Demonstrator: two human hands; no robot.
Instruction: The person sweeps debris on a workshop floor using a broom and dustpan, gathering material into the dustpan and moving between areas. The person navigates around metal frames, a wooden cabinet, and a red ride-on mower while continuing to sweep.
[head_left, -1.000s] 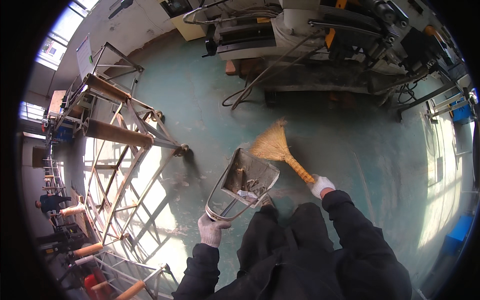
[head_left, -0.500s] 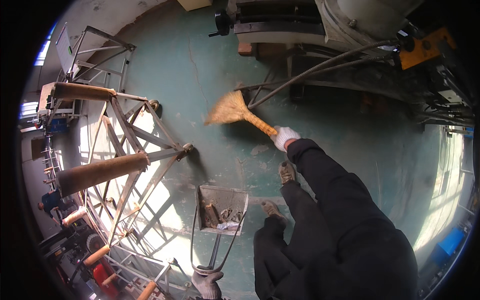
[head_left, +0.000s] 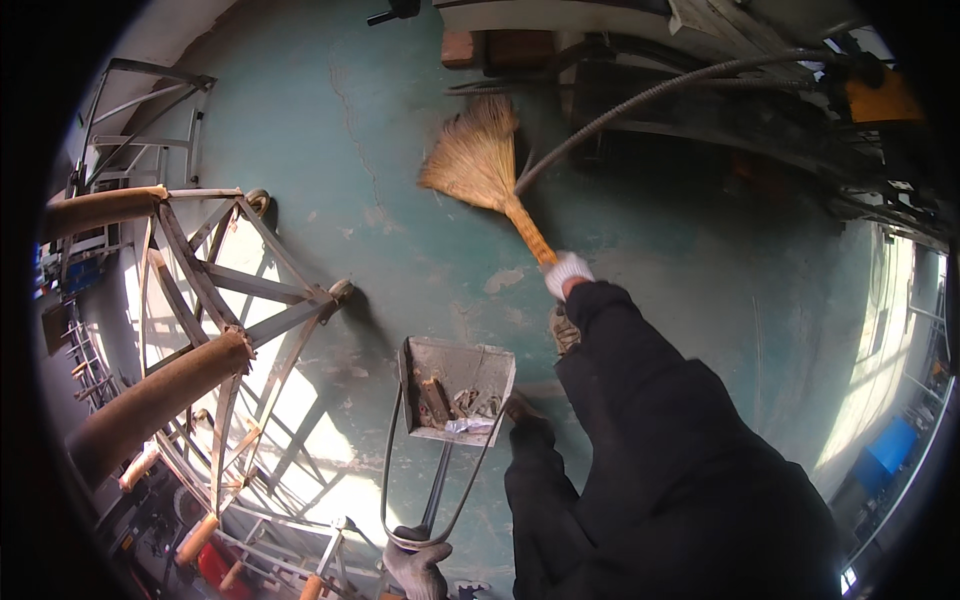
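Note:
My right hand, in a white knit glove, is closed round the orange-wrapped handle of a straw broom. The broom's bristles fan out ahead and to the left, over the green floor; whether they touch it I cannot tell. Low in the view my left hand, also gloved, grips the bent metal handle of a dustpan. Wood scraps, a crumpled white piece and other debris lie in the pan. It is in front of my feet, its open edge facing away from me.
Metal frames with brown rollers stand on small wheels at the left. Ahead on the right is a dark machine with a ribbed hose reaching down close to the broom. A blue box lies at the far right, near a sunlit strip of floor.
The broom has swung forward, its bristles now pointing more away from me. The dustpan has shifted slightly forward and right. The frames at left have slid leftward in view as I advance.

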